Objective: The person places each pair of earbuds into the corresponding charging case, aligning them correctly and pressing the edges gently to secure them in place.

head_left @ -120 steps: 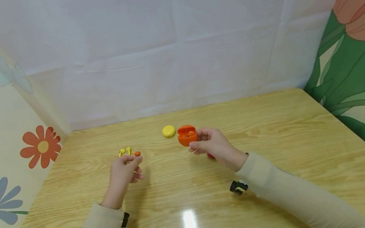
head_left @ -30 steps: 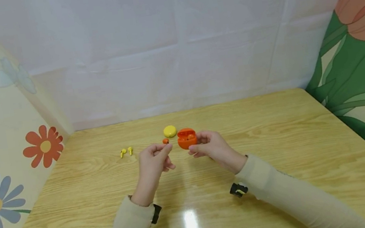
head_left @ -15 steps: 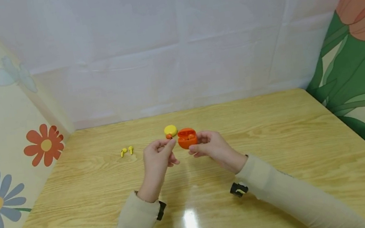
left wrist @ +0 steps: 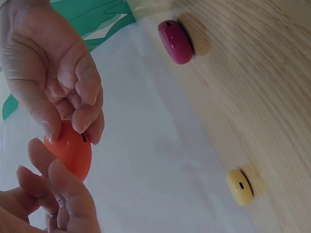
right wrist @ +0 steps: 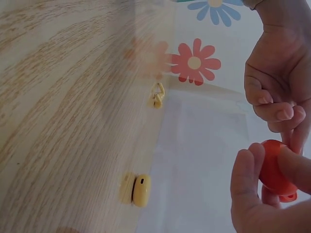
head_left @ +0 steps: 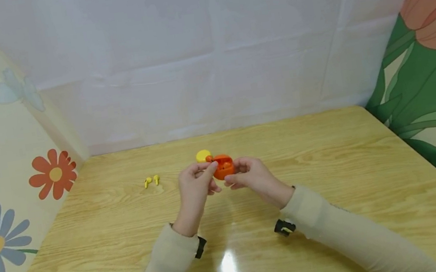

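Note:
My right hand (head_left: 256, 178) grips an orange earbud case (head_left: 225, 172) by its right side, held up over the table with the lid raised. One orange earbud sits inside the case. My left hand (head_left: 198, 187) pinches a second orange earbud (head_left: 209, 158) between thumb and forefinger, right at the case's left edge. In the left wrist view the case (left wrist: 73, 153) shows its rounded underside between both hands. The right wrist view has my right fingers and thumb around the case (right wrist: 275, 170), with the left hand (right wrist: 282, 87) above it.
A yellow case (head_left: 203, 155) stands behind the hands on the wooden table (head_left: 328, 148). Two yellow earbuds (head_left: 152, 181) lie to the left. A magenta case (left wrist: 176, 42) on the table shows in the left wrist view. A white curtain (head_left: 191, 65) hangs behind.
My left hand has carried the orange earbud rightward from near the yellow earbuds to the open case's edge. The right hand has stayed nearly still with the case.

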{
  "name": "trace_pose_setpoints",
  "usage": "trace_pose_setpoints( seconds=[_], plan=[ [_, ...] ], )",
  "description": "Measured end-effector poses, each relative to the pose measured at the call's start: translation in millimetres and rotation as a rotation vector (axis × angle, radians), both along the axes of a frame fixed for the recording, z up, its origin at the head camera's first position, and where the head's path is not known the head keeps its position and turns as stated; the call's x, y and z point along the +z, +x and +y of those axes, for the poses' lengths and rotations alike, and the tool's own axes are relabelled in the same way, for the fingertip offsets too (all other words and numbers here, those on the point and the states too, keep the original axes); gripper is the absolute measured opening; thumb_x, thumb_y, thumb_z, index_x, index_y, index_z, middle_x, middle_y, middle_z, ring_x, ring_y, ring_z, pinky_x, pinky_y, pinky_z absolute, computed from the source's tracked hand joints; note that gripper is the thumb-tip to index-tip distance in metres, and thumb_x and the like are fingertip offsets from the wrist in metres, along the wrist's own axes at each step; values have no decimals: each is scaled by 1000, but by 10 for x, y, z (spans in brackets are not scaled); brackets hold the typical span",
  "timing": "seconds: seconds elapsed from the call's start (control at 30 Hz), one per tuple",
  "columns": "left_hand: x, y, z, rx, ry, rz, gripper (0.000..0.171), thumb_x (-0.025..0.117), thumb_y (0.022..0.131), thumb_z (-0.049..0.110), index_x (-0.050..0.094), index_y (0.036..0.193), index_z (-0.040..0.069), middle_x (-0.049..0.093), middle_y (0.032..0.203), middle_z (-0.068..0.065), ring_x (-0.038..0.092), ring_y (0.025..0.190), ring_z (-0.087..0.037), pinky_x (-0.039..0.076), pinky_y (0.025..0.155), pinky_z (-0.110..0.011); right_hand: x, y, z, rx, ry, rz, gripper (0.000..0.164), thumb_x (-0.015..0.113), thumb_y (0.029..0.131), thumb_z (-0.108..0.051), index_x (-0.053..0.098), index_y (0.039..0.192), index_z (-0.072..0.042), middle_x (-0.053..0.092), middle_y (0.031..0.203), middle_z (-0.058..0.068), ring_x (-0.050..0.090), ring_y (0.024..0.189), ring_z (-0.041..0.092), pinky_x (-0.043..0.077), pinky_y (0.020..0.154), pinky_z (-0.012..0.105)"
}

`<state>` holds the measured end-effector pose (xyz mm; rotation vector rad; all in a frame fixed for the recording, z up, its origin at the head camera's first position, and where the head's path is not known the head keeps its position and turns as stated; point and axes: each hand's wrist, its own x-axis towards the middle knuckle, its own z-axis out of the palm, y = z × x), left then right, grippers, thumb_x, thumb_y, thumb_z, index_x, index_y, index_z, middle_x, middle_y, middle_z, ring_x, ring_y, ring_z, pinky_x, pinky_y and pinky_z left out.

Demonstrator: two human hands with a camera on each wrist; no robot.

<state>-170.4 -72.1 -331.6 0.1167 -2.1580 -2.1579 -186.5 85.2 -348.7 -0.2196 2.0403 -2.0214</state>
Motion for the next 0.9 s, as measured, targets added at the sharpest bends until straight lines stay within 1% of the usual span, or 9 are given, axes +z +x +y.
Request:
trace_pose_setpoints(
  seconds=[0.17, 0.37, 0.5, 0.67, 0.77, 0.9],
  plan=[
    [-14, -6, 25, -4, -17, -9, 21, 69, 92, 11, 65, 97, -8, 52, 49, 1, 54, 39, -8, 43, 42, -18, -6, 11, -1, 5, -18, -5, 25, 64, 92, 1, 57, 113, 12, 66, 103, 17, 68, 84, 19, 56, 79, 36],
    [-10, 16, 36, -10, -84, -4, 22, 70, 91, 12, 65, 98, -8, 51, 48, 2, 53, 38, -7, 42, 42, -19, -11, 12, 2, 6, -24, -11, 24, 63, 92, 2, 57, 113, 12, 66, 103, 17, 67, 84, 18, 56, 79, 35],
    [3, 24, 37, -8, -111, -1, 22, 71, 90, 12, 66, 98, -8, 51, 49, 1, 53, 38, -7, 43, 42, -19, -6, 14, 2, 4, -34, -11, 25, 62, 92, 3, 56, 115, 12, 66, 103, 17, 67, 83, 17, 56, 78, 34],
    [12, 39, 33, -8, -154, 30, 20, 72, 89, 12, 68, 97, -6, 52, 52, -1, 53, 38, -8, 48, 44, -22, 3, 16, 10, 3, -36, -7, 27, 62, 93, 2, 56, 117, 12, 65, 104, 17, 67, 84, 17, 56, 78, 34],
    [8, 36, 14, -9, -158, 41, 21, 71, 90, 13, 67, 97, -6, 53, 54, -1, 53, 39, -9, 50, 45, -24, 12, 17, 17, 6, -31, -2, 26, 62, 93, 2, 56, 116, 12, 65, 105, 18, 67, 84, 18, 56, 79, 34],
    [19, 36, -10, -8, -137, 58, 24, 70, 92, 15, 65, 103, -6, 53, 55, -2, 53, 38, -9, 47, 42, -22, 23, 20, 24, 8, -26, -2, 26, 62, 93, 1, 56, 115, 12, 65, 105, 18, 67, 85, 18, 55, 80, 35]
  ],
)
